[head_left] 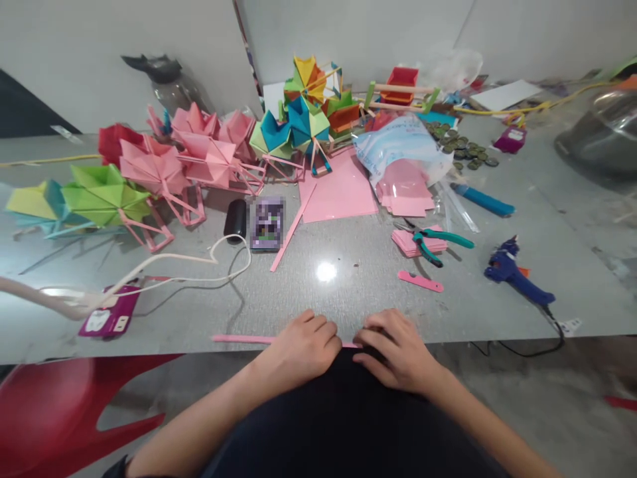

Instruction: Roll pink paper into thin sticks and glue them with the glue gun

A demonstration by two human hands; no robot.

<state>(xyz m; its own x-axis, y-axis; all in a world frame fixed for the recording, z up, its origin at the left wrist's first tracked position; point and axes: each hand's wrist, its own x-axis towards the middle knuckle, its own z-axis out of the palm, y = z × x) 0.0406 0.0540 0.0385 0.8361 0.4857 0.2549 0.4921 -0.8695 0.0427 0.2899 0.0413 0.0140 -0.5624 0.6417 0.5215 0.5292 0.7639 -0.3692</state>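
pink paper strip (239, 339) pinned under left hand (303, 345) and right hand (395, 348).

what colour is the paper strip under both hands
Pink; the paper strip shows in the head view, along the table's near edge.

Grey table (348, 292), pink strip (239, 339) at its near edge, scissors (438, 240), glue gun (517, 275), pink sheet (338, 192)

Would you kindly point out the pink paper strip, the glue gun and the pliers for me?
pink paper strip (241, 339), head view, on the bare stretch left of the left hand.
glue gun (517, 277), head view, on the blue body.
pliers (440, 238), head view, on the green handles.
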